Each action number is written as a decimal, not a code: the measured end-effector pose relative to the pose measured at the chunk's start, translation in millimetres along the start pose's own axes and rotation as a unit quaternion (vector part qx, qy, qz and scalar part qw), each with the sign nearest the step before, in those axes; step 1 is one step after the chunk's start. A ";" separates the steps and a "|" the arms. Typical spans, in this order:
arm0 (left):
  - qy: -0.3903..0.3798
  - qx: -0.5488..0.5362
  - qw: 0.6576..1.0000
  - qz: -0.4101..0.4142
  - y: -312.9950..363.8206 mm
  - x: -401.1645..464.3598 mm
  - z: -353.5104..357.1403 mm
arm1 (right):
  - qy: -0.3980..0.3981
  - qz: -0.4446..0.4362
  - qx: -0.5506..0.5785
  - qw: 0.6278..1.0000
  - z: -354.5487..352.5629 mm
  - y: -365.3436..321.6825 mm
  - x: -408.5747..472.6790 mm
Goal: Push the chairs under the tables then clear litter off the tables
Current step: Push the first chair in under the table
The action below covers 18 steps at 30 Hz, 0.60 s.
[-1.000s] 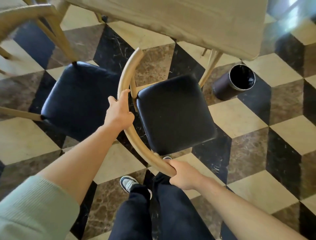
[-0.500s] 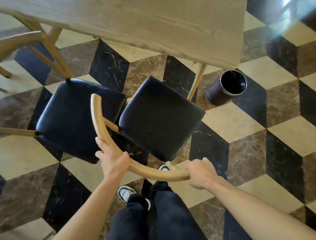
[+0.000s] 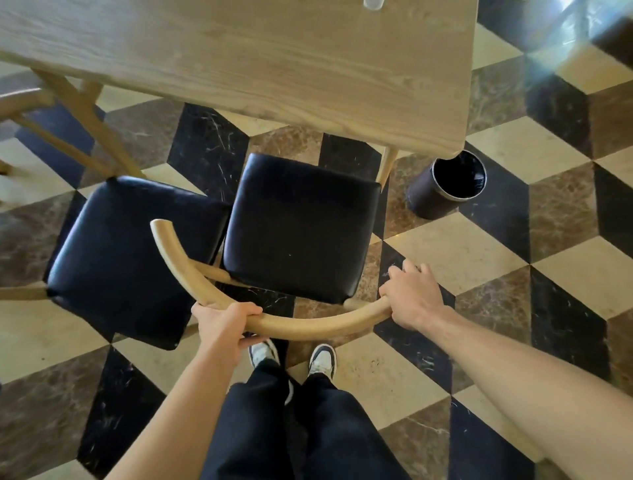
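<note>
At table (image 3: pixel 274 61) edge | both hands' fingers wrapped on chair backrest (image 3: pixel 308 325) | neighbouring chair (image 3: pixel 120 260) touching left

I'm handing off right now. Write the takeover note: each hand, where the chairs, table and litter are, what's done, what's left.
Left hand: closed on the curved light-wood backrest of the black-cushioned chair, near its middle.
Right hand: closed on the same rail's right end.
That chair faces the light wooden table, seat fully outside the edge.
Second black-cushioned chair sits on its left, also out.
Dark cylindrical bin stands on the floor by the table corner.
A clear item shows at the table's far edge; too cropped to identify.
Done: chair lined up. Left: push both chairs under, clear litter.
</note>
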<state>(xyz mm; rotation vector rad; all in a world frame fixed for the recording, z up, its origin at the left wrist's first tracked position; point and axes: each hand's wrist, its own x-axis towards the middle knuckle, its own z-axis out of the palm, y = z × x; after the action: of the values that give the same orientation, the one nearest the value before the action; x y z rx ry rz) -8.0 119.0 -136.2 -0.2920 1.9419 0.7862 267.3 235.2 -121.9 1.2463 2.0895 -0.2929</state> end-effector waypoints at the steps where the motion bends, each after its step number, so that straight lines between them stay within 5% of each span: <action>1: 0.001 -0.009 1.000 -0.002 -0.8 0.6 -0.2 | 0.000 0.001 0.000 1.000 0.6 -0.7 -0.4; 18: -0.022 -0.066 0.997 -0.021 -3.4 18.6 -6.7 | -0.025 0.043 0.016 0.999 -6.6 -10.9 3.4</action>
<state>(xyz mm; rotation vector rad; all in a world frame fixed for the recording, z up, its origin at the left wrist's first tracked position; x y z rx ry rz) -20.1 114.4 -151.5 -0.3894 1.8410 0.8875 254.2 235.2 -120.8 1.3304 1.9891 -0.3163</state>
